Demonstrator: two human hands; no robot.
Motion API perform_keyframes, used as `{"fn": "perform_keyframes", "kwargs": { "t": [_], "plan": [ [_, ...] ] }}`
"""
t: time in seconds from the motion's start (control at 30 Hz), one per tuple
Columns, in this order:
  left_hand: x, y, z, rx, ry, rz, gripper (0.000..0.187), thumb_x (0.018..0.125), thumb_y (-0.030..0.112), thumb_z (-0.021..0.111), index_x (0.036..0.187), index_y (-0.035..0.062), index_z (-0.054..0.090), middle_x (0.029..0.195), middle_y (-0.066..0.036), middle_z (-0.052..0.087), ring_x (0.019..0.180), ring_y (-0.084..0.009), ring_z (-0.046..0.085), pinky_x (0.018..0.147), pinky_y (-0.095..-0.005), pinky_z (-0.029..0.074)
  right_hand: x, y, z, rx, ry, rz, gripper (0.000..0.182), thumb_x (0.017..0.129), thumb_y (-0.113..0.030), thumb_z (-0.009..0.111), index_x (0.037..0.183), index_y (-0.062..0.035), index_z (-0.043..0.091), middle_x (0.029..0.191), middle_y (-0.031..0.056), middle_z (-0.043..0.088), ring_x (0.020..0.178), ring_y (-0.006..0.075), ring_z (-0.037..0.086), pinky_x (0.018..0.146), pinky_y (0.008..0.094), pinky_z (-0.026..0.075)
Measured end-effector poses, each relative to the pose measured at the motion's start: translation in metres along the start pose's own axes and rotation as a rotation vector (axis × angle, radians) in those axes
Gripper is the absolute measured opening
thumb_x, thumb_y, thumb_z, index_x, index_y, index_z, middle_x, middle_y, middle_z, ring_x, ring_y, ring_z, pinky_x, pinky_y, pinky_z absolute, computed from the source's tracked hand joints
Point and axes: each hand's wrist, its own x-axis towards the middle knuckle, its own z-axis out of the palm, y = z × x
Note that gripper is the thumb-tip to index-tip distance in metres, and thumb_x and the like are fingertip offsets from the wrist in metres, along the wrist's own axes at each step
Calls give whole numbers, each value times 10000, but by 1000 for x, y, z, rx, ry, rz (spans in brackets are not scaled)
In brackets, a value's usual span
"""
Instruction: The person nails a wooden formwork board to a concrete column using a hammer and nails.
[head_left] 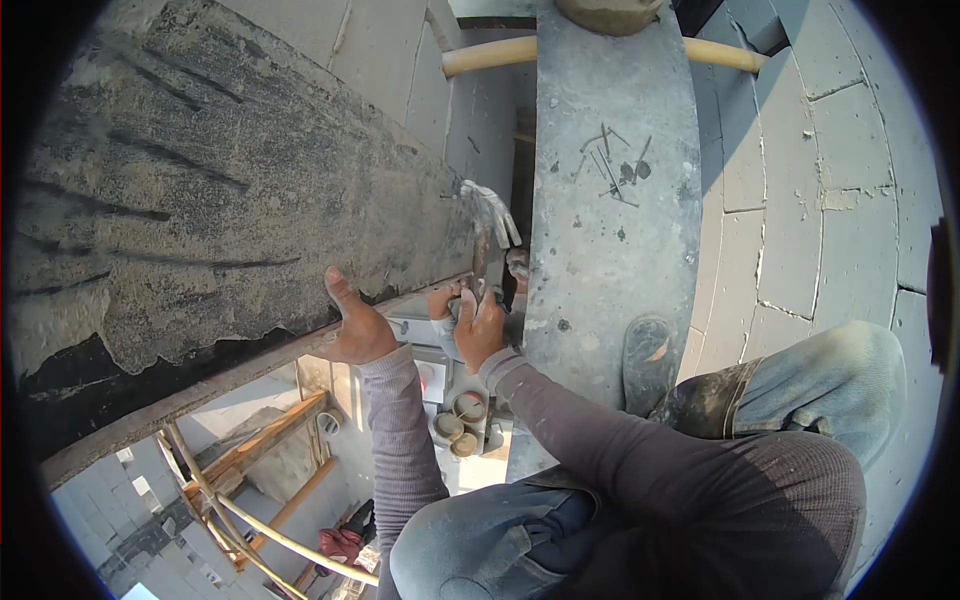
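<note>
My right hand (481, 331) is closed around the handle of a claw hammer (489, 212), its metal head up against the right end of a large, worn board (250, 190). Close to the hammer head, a nail (449, 196) sticks out of the board. On the board's lower edge is my left hand (362, 332), thumb over the face and fingers hidden behind the edge. Just beside my right hand, another person's hand (441, 301) shows at the board's corner, partly covered. Several loose nails (610, 165) lie scattered on the grey plank (615, 270).
A block wall (790, 200) runs along the right. Yellowish poles (490, 55) cross behind the plank. Far below are buckets (468, 406), wooden framing (265, 440) and a bamboo-like pole (300, 540). My shoe (650, 365) rests on the plank beside an open drop.
</note>
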Motion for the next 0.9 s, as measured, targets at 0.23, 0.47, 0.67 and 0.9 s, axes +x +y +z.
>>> {"fn": "perform_keyframes", "kwargs": {
  "t": [0.23, 0.47, 0.67, 0.9],
  "plan": [
    [8, -9, -4, -102, -159, -80, 1106, 820, 587, 787, 1432, -172, 264, 1379, -333, 478, 1320, -370, 468, 1135, -462, 367, 1, -36, -22, 46, -96, 214, 344, 1023, -264, 519, 1088, 66, 592, 819, 282, 668, 815, 523, 646, 686, 539, 497],
    [3, 10, -1, -253, -128, -3, 1170, 805, 587, 801, 1462, -165, 190, 1467, -348, 361, 1318, -384, 466, 1119, -456, 386, 26, 7, -2, -30, -158, 293, 458, 1047, -356, 481, 1070, 83, 610, 793, 291, 663, 811, 510, 655, 682, 505, 510],
    [0, 3, 0, -199, -34, -87, 1197, 801, 567, 814, 1460, -153, 122, 1460, -333, 378, 1294, -375, 499, 1082, -450, 433, -9, 40, 21, -26, 14, 187, 462, 1032, -352, 522, 1123, 95, 592, 885, 305, 676, 825, 498, 661, 687, 499, 502],
    [0, 4, -1, -154, -126, -78, 1364, 764, 676, 780, 1465, -204, 8, 1490, -344, 326, 1368, -393, 403, 1134, -457, 375, 8, 4, 6, 74, -17, 372, 436, 1036, -339, 517, 974, 88, 579, 768, 287, 650, 759, 503, 639, 619, 515, 459]
  ]
}}
